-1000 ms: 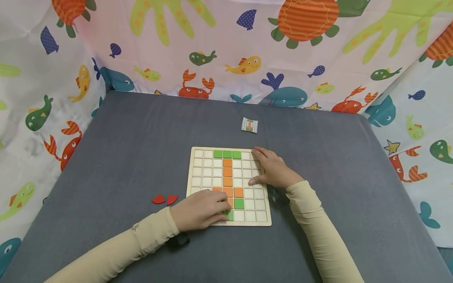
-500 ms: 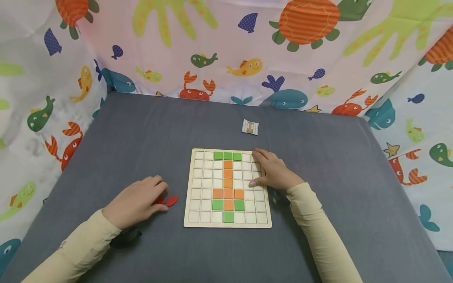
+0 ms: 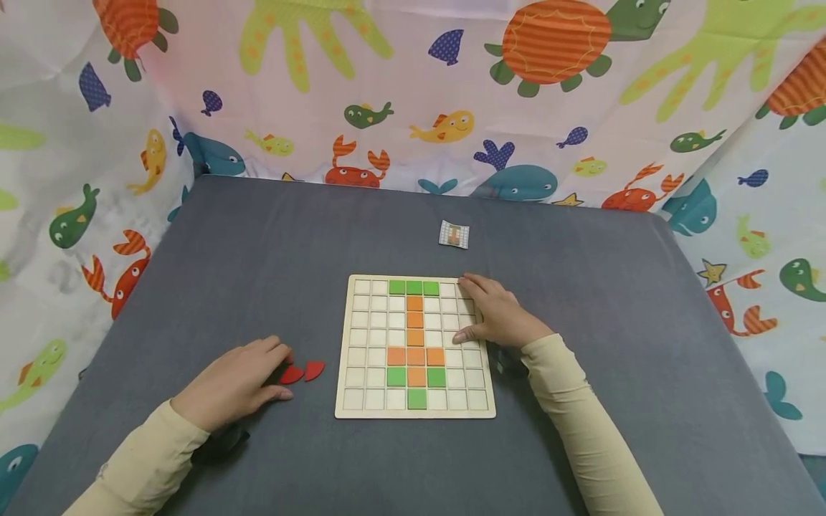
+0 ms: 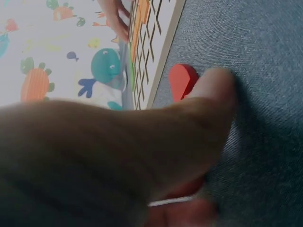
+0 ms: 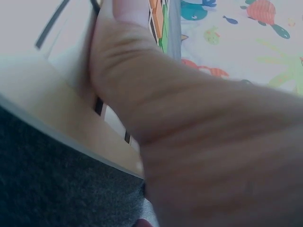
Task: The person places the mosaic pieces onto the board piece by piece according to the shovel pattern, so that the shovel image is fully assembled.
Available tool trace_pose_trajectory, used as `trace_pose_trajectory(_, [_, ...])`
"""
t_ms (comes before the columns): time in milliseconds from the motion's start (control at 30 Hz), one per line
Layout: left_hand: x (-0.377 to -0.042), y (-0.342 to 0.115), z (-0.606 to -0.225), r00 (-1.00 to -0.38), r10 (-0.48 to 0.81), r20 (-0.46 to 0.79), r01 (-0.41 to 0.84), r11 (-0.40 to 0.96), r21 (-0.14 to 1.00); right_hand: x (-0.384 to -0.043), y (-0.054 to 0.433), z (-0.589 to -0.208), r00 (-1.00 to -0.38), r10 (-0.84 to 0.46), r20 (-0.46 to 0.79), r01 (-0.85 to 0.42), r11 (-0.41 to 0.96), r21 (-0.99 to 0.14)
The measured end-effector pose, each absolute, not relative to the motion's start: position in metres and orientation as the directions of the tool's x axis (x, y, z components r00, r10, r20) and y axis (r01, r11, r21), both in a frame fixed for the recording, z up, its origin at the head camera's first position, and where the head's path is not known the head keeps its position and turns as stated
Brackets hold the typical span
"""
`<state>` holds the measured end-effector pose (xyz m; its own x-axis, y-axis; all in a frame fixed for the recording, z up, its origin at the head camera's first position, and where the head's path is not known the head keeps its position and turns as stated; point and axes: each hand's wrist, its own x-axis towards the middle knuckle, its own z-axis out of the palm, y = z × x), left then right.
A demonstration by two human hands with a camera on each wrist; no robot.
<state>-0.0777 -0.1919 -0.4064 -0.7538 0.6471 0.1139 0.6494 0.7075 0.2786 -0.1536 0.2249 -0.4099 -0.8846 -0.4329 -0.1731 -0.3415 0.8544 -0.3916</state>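
Observation:
My left hand (image 3: pixel 234 381) is low over the cloth, left of the board, its thumb and fingers apart beside a red quarter-circle tile (image 3: pixel 292 375). Its fingertips partly cover that tile; whether they touch it I cannot tell. A second red tile (image 3: pixel 314 370) lies just to the right, also visible past the thumb in the left wrist view (image 4: pixel 182 80). My right hand (image 3: pixel 505 313) rests with spread fingers on the right side of a pale wooden grid board (image 3: pixel 343 412). Green tiles (image 3: pixel 416 398) and orange tiles (image 3: pixel 416 356) fill some of its squares.
A small patterned card (image 3: pixel 454 234) lies on the grey cloth (image 3: pixel 271 236) behind the board. Curtains printed with sea animals (image 3: pixel 413 86) enclose the back and sides. A dark strap-like object (image 3: pixel 221 444) shows under the left wrist.
My left hand has left the board's lower squares, moved left to the red tiles, then drawn slightly back from them. A green tile now shows in the bottom row. The right hand stays put.

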Motion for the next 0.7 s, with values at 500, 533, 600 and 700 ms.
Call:
trace_pose_trajectory(500, [-0.085, -0.185, -0.388, -0.68, 0.723, 0.125, 0.707, 0.6, 0.376, -0.154, 0.223, -0.408, -0.882, -0.438, -0.171, -0.35, 0.854, -0.384])
trace_pose_trajectory(533, [-0.085, -0.182, -0.385, -0.669, 0.731, 0.132, 0.715, 0.585, 0.383, -0.154, 0.223, -0.408, -0.882, -0.44, -0.171, -0.352, 0.854, -0.384])
trace_pose_trajectory(600, [-0.085, -0.173, -0.382, -0.646, 0.752, 0.132, 0.728, 0.555, 0.402, -0.153, 0.223, -0.408, -0.881, -0.441, -0.171, -0.352, 0.853, -0.386])
trace_pose_trajectory(700, [-0.084, -0.155, -0.382, -0.592, 0.796, 0.127, 0.758, 0.497, 0.423, -0.153, 0.223, -0.409, -0.883, -0.436, -0.174, -0.346, 0.855, -0.388])
